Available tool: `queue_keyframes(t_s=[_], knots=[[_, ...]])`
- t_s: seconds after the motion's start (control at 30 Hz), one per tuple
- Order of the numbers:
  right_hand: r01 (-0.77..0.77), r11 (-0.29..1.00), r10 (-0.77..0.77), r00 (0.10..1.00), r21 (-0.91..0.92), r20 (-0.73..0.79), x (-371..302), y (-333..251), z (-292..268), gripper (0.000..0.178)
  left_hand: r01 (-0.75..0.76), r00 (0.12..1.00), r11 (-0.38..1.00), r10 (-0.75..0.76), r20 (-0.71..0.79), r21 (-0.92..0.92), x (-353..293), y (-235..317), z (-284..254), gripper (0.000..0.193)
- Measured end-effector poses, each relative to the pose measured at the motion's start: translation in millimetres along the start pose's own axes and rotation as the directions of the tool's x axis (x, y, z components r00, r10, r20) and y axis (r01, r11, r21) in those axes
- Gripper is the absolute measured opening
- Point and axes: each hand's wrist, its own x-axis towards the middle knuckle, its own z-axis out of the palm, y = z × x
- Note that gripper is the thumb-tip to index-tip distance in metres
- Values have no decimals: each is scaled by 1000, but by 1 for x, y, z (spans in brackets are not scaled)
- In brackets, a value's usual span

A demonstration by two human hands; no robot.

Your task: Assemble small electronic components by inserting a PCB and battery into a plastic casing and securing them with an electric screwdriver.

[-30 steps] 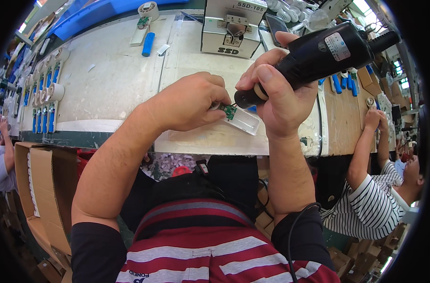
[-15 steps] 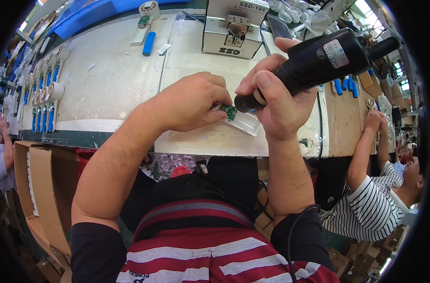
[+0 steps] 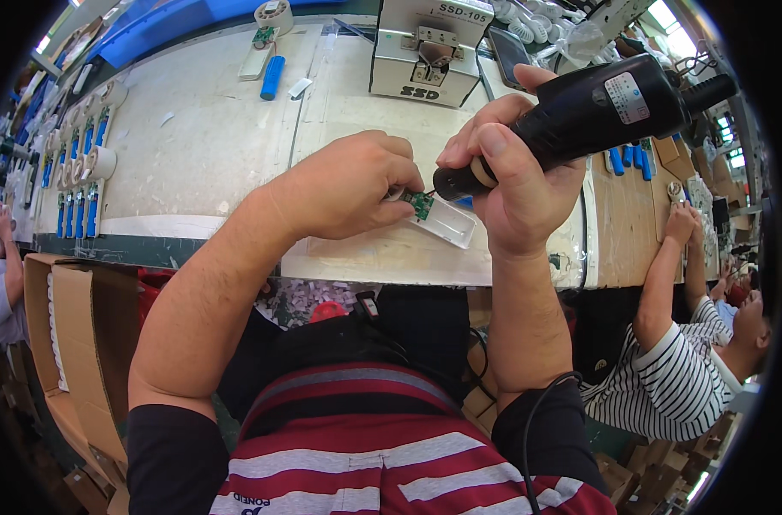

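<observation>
Resembles a factory assembly workshop. Contains a long white workbench [image 3: 219,129] across the middle of the frame, rows of blue cylinders [image 3: 79,215] at the left, a black power tool [image 3: 584,112] at the upper right, a cardboard box [image 3: 90,343] at the lower left, and a co-worker [image 3: 678,378] at the lower right.

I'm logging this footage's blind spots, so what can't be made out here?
Head view:
White casing: left end hidden by the left hand.
Blue item: partly hidden by the right hand.
Black power tool: tip too small to tell whether it touches the green board.
</observation>
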Motion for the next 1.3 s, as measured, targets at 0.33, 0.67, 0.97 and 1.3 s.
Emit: queue_keyframes(t_s=[0.33,0.67,0.97,1.3], knots=[[-7,1000,7,1000,-6,-1,0,-1,0,60,-18,1000,1000,18,-20,2,0,-1,2,24],[-31,999,31,1000,-10,-1,0,-1,2,60,-10,1000,1000,10,-9,-4,-1,0,1,24],[-22,1000,22,1000,-5,-8,1,1,2,59,6,1000,1000,-6,-1,-9,0,1,0,24],[-23,1000,23,1000,-12,-2,2,1,0,59,19,1000,1000,-19,5,-8,2,2,-1,25]])
